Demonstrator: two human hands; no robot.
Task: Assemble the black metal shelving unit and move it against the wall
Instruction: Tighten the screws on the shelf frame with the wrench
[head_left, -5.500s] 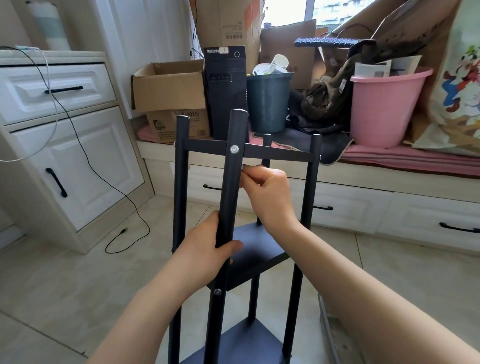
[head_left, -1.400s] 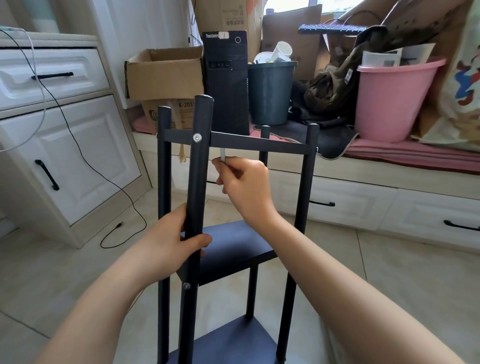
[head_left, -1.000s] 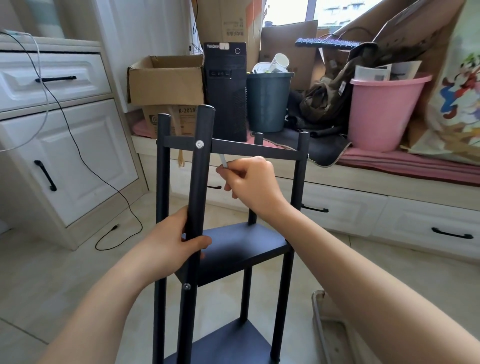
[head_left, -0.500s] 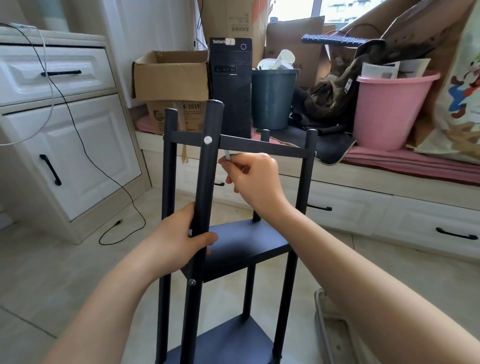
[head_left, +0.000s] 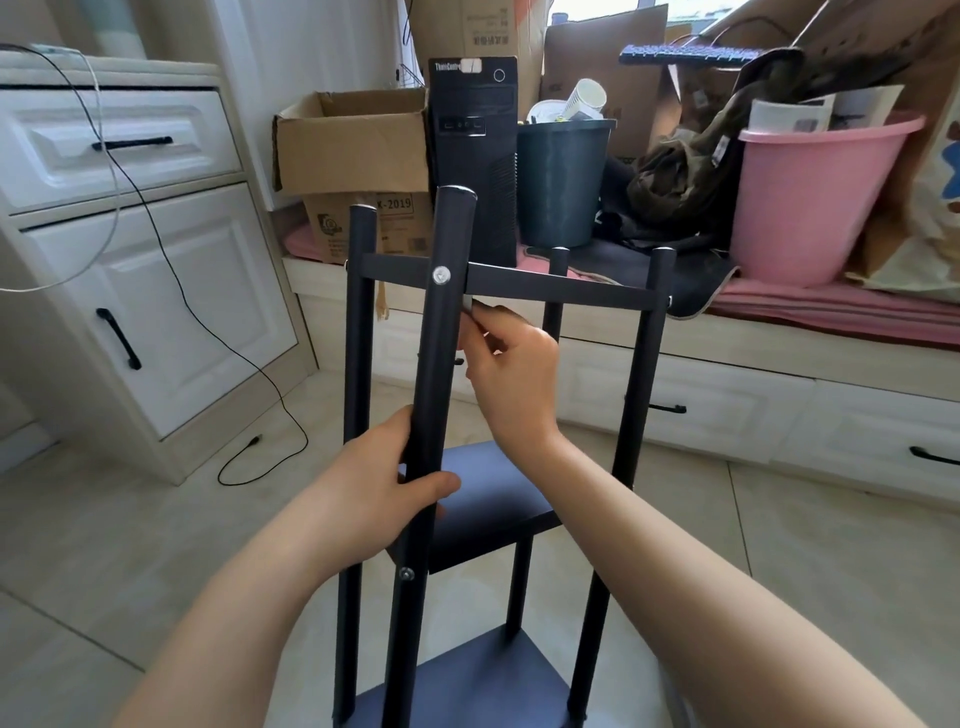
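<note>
On the tiled floor, in front of a long window bench piled with boxes, stands the black shelving unit, upright and part built: four posts, a low shelf near the floor, a middle shelf, and a thin top frame with no board visible on it. It is out in the room, near the bench and the white cabinet but apart from both, and not yet set against a wall.

The left hand grips the nearest post at about the height of the middle shelf, fingers wrapped round it and the thumb lying across its front, steadying the unit. The right hand is raised just under the top frame, beside the same post, fingers pressed together and pinching a small silvery tool, which looks like a hex key; its tip is hidden behind the post.

A silver screw head shows on the front of the post where the frame meets it. The step in hand appears to be tightening this top corner joint from inside. The next move probably calls for short turns of the key while the left hand keeps the post from twisting, then a check of the other corners before the unit is carried to the wall.
</note>
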